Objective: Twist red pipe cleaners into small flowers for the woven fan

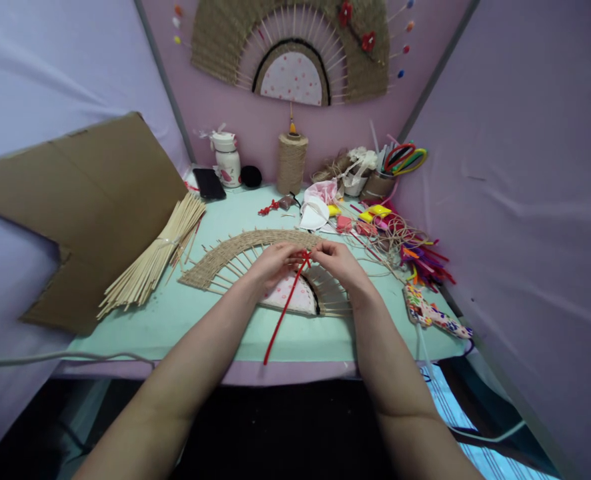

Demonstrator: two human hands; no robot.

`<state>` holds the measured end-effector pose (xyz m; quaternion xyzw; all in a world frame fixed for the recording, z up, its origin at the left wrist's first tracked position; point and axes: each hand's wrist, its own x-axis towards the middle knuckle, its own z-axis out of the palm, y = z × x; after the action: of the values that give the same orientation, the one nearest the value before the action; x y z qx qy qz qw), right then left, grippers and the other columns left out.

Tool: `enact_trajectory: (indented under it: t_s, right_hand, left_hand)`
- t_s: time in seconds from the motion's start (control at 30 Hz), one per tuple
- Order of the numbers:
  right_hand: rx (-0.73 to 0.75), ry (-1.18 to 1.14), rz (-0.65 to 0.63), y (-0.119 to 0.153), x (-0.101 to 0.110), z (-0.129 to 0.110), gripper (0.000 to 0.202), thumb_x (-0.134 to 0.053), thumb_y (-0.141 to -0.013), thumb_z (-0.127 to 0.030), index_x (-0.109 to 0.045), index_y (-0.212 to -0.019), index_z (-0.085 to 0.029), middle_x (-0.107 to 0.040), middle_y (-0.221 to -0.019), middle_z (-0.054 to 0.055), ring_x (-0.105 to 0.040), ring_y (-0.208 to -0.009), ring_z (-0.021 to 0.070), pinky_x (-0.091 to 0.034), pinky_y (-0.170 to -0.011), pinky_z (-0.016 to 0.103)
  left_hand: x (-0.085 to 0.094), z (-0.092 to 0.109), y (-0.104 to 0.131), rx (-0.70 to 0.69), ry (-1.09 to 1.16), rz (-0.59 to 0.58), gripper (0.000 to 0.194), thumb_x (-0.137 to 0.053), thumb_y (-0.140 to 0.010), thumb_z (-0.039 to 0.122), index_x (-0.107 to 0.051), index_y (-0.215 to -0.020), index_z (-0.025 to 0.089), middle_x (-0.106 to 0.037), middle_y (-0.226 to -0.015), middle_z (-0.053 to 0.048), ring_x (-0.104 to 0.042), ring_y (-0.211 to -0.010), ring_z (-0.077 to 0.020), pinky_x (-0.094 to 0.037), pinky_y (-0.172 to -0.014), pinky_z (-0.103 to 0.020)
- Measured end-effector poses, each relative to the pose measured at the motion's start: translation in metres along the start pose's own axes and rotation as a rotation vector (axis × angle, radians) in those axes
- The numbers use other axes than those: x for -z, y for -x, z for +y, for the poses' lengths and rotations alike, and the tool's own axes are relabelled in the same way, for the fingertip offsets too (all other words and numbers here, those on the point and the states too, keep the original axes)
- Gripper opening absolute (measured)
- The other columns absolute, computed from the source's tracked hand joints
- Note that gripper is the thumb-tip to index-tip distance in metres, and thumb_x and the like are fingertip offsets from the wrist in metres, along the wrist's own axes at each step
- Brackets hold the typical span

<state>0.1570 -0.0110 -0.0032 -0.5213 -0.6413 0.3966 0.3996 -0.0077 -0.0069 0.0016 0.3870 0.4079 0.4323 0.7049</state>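
Forearms (208,337) nearest. Red stem (284,311) pinched by left hand (275,262), right hand (339,262); shape may be lost if either pinch is slackened.

A green-covered table (145,335) with a lilac edge (295,373) fills a small nook, pale lilac fabric (65,60) draped at left and a darker purple panel (515,167) at right — a pink back wall (225,120) between them, framed by grey edges (161,73). Shadow darkens the space beneath the table.
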Motion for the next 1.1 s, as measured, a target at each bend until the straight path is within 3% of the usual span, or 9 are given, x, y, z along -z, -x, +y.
enact_trajectory:
  t_s: [0.2,0.33,0.43,0.53,0.77,1.1]
  right_hand:
    - [-0.021,0.090,-0.107,0.001,0.001,-0.001,0.020,-0.059,-0.072,-0.035,-0.060,-0.068,-0.016,-0.054,-0.061,-0.002,-0.045,-0.058,0.0115,-0.032,-0.055,0.023]
    - [-0.021,0.054,-0.057,0.000,0.001,-0.005,0.029,-0.058,-0.077,-0.045,-0.063,-0.073,-0.017,-0.058,-0.066,-0.001,-0.047,-0.060,0.0126,-0.034,-0.056,0.025]
    - [-0.060,-0.039,-0.143,0.003,-0.003,-0.008,0.031,-0.061,-0.075,-0.048,-0.064,-0.077,-0.017,-0.060,-0.068,0.000,-0.049,-0.061,0.0131,-0.036,-0.057,0.026]
    - [-0.094,-0.165,-0.222,0.005,-0.009,-0.009,0.026,-0.068,-0.070,-0.041,-0.063,-0.077,-0.017,-0.062,-0.070,-0.001,-0.052,-0.063,0.0130,-0.039,-0.060,0.026]
    - [-0.064,-0.138,-0.092,0.005,-0.008,-0.009,0.024,-0.066,-0.070,-0.038,-0.067,-0.081,-0.016,-0.061,-0.067,-0.001,-0.049,-0.061,0.0118,-0.038,-0.059,0.025]
    - [-0.003,-0.164,0.005,0.009,-0.001,-0.019,0.021,-0.065,-0.071,-0.036,-0.066,-0.079,-0.016,-0.061,-0.068,-0.001,-0.047,-0.062,0.0110,-0.037,-0.060,0.025]
  left_hand:
    - [0.007,0.003,0.002,-0.007,-0.240,-0.105,0.021,-0.076,-0.060,0.019,-0.064,-0.076,0.013,-0.061,-0.062,0.000,-0.052,-0.053,-0.0075,-0.038,-0.051,-0.020]
    - [0.007,0.002,-0.001,-0.081,-0.122,0.009,0.026,-0.078,-0.057,0.019,-0.061,-0.076,0.013,-0.060,-0.062,0.001,-0.052,-0.054,-0.0071,-0.041,-0.053,-0.020]
    - [0.005,0.004,-0.002,-0.119,0.010,0.100,0.031,-0.080,-0.054,0.019,-0.060,-0.078,0.014,-0.063,-0.069,0.000,-0.057,-0.060,-0.0082,-0.046,-0.060,-0.022]
    - [0.004,0.006,-0.001,-0.119,0.041,0.109,0.031,-0.080,-0.053,0.019,-0.060,-0.077,0.014,-0.064,-0.070,-0.001,-0.059,-0.063,-0.0091,-0.047,-0.063,-0.023]
    - [0.008,0.009,-0.002,-0.092,0.026,0.051,0.023,-0.078,-0.052,0.017,-0.064,-0.070,0.013,-0.064,-0.068,0.000,-0.056,-0.062,-0.0071,-0.044,-0.063,-0.022]
    - [0.013,0.011,-0.002,-0.101,0.039,-0.038,0.031,-0.083,-0.049,0.019,-0.066,-0.074,0.013,-0.066,-0.072,-0.001,-0.059,-0.069,-0.0090,-0.046,-0.075,-0.027]
